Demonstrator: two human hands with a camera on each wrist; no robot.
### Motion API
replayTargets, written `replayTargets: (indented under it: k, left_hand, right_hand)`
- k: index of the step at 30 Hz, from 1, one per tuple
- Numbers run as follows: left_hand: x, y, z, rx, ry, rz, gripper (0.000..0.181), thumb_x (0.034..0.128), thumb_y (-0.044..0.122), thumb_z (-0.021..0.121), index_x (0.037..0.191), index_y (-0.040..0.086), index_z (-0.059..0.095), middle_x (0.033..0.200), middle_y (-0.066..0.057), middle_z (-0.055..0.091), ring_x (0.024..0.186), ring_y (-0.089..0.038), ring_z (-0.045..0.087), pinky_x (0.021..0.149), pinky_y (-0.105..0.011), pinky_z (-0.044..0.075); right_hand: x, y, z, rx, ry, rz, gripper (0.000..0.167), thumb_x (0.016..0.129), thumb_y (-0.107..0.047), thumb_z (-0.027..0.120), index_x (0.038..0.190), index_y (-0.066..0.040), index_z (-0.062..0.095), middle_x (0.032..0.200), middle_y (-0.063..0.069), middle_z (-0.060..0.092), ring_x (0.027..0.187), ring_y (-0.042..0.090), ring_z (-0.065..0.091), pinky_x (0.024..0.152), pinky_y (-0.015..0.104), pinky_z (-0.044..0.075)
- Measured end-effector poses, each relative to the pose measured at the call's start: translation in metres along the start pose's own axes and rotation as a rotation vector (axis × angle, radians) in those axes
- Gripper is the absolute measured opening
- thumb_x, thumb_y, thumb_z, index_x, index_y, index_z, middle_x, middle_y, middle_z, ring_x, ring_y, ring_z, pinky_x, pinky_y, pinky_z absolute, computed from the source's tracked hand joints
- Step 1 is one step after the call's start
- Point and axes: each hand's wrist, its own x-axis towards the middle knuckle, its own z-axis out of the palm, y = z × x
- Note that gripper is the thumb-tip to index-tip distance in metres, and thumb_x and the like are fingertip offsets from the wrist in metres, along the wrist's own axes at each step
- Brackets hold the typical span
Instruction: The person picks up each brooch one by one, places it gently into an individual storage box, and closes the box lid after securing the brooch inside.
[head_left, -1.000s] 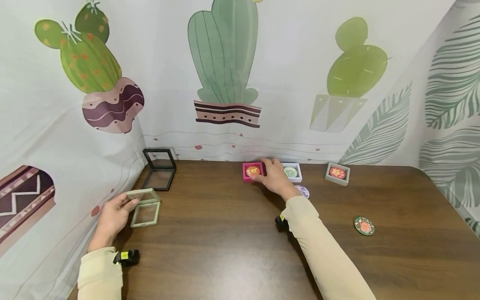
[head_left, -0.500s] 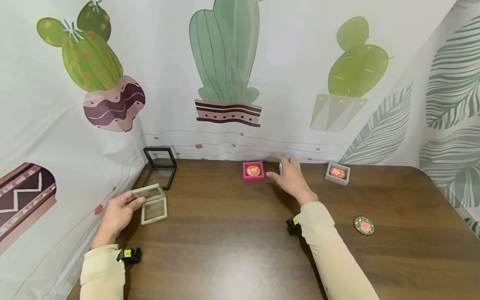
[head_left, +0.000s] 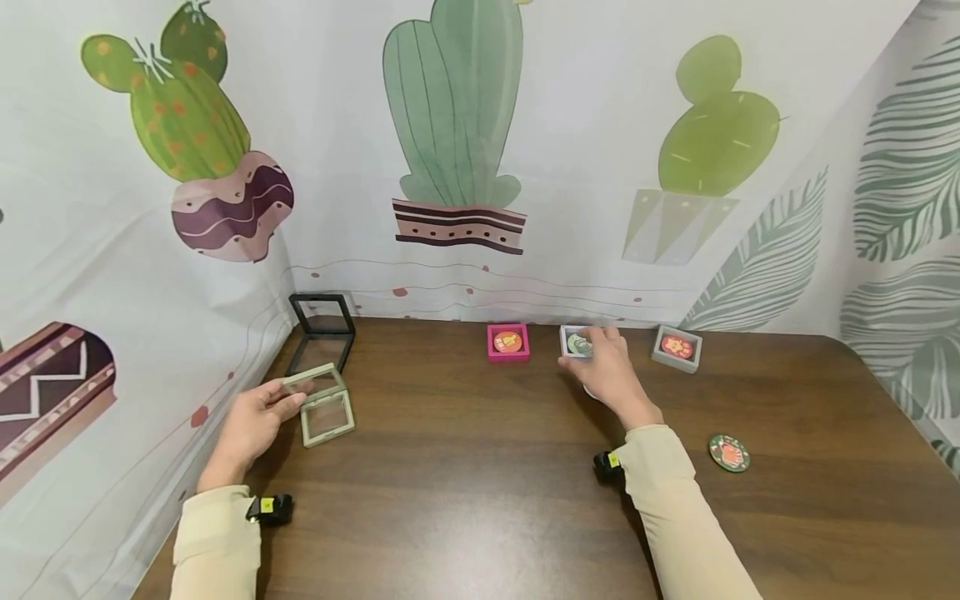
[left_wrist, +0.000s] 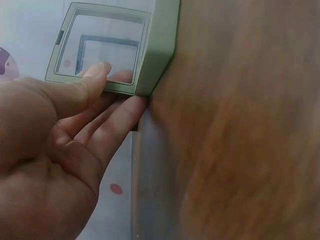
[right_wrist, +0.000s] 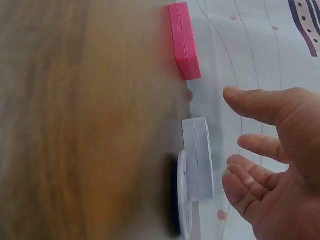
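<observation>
My left hand (head_left: pixel 251 425) pinches a pale green hinged display case (head_left: pixel 327 417) by its raised lid, thumb on one side and fingers behind, as the left wrist view confirms. The case stands unfolded with clear windows. My right hand (head_left: pixel 611 371) hovers over a white box (right_wrist: pixel 199 160) that holds a green patterned disc (head_left: pixel 577 344). Its fingers are spread and hold nothing in the right wrist view. A purple-and-white disc (right_wrist: pixel 184 195) lies against the front of that box, mostly hidden by the hand in the head view.
A black hinged case (head_left: pixel 321 333) stands unfolded at the back left. Along the back edge are a pink box (head_left: pixel 507 342) with an orange disc and a grey box (head_left: pixel 677 347) with a red disc. A loose green-and-red disc (head_left: pixel 729 452) lies at the right. A patterned cloth hangs behind.
My right hand has left the pink box and moved right, over the white box. My left hand has slid the green case to the right.
</observation>
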Motion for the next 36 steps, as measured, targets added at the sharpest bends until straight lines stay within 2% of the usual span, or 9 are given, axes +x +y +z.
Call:
replayTargets:
  k: [2, 5, 8, 12, 17, 28, 33, 36]
  left_hand:
    - [0.000, 0.002, 0.002, -0.002, -0.001, -0.002, 0.027, 0.1066, 0.016, 0.067, 0.124, -0.003, 0.073, 0.117, -0.019, 0.077, 0.094, -0.001, 0.060, 0.078, -0.013, 0.043]
    - [0.001, 0.005, 0.005, 0.000, 0.000, 0.001, 0.021, 0.1059, 0.015, 0.068, 0.114, -0.003, 0.074, 0.118, -0.018, 0.076, 0.088, -0.003, 0.057, 0.072, -0.016, 0.042]
    - [0.002, 0.008, 0.008, 0.007, -0.007, 0.007, 0.019, 0.1061, 0.016, 0.068, 0.112, -0.001, 0.075, 0.122, -0.017, 0.076, 0.090, -0.005, 0.057, 0.072, -0.018, 0.042]
    - [0.004, 0.013, 0.015, 0.015, -0.032, 0.009, 0.025, 0.1076, 0.020, 0.066, 0.123, 0.002, 0.076, 0.125, -0.015, 0.075, 0.103, -0.011, 0.061, 0.079, -0.015, 0.044]
    - [0.008, 0.020, 0.026, 0.006, -0.044, 0.013, 0.025, 0.1069, 0.020, 0.067, 0.122, 0.003, 0.076, 0.119, -0.014, 0.077, 0.093, -0.021, 0.057, 0.074, -0.023, 0.042]
    - [0.015, 0.038, 0.045, -0.032, -0.075, 0.004, 0.028, 0.1061, 0.017, 0.068, 0.129, 0.003, 0.075, 0.114, -0.013, 0.078, 0.097, -0.019, 0.063, 0.080, -0.022, 0.047]
    - [0.017, 0.042, 0.052, -0.067, -0.092, 0.007, 0.029, 0.1061, 0.016, 0.068, 0.130, 0.002, 0.074, 0.119, -0.014, 0.077, 0.105, -0.019, 0.066, 0.086, -0.020, 0.048]
    - [0.019, 0.044, 0.056, -0.082, -0.094, 0.007, 0.027, 0.1057, 0.017, 0.069, 0.128, 0.003, 0.075, 0.118, -0.012, 0.078, 0.104, -0.020, 0.065, 0.085, -0.021, 0.047]
  right_hand:
    - [-0.003, 0.002, -0.002, -0.009, 0.014, -0.007, 0.062, 0.098, -0.024, 0.078, 0.145, 0.007, 0.053, 0.146, 0.031, 0.043, 0.130, 0.045, 0.040, 0.106, 0.060, 0.044]
    - [-0.008, 0.003, -0.006, -0.025, 0.022, -0.002, 0.061, 0.097, -0.023, 0.079, 0.144, 0.008, 0.054, 0.143, 0.032, 0.044, 0.130, 0.046, 0.039, 0.108, 0.060, 0.042]
    - [-0.011, 0.006, -0.009, -0.045, 0.020, 0.009, 0.061, 0.096, -0.022, 0.080, 0.142, 0.009, 0.054, 0.142, 0.033, 0.044, 0.130, 0.047, 0.039, 0.109, 0.060, 0.041]
    - [-0.015, 0.010, -0.012, -0.061, 0.012, 0.021, 0.062, 0.094, -0.021, 0.082, 0.139, 0.011, 0.055, 0.138, 0.033, 0.045, 0.127, 0.047, 0.039, 0.107, 0.060, 0.042]
    - [-0.019, 0.016, -0.014, -0.072, -0.007, 0.030, 0.064, 0.092, -0.022, 0.083, 0.139, 0.011, 0.054, 0.134, 0.032, 0.047, 0.125, 0.047, 0.040, 0.106, 0.060, 0.042]
    - [-0.027, 0.025, -0.014, -0.108, -0.027, 0.033, 0.068, 0.092, -0.024, 0.084, 0.141, 0.011, 0.053, 0.133, 0.033, 0.047, 0.123, 0.047, 0.042, 0.105, 0.061, 0.043]
    - [-0.030, 0.025, -0.016, -0.117, -0.030, 0.032, 0.068, 0.091, -0.023, 0.086, 0.140, 0.011, 0.053, 0.134, 0.034, 0.046, 0.125, 0.048, 0.043, 0.105, 0.062, 0.043]
    - [-0.031, 0.025, -0.017, -0.121, -0.027, 0.030, 0.068, 0.090, -0.023, 0.087, 0.139, 0.011, 0.053, 0.133, 0.033, 0.047, 0.123, 0.048, 0.043, 0.105, 0.061, 0.044]
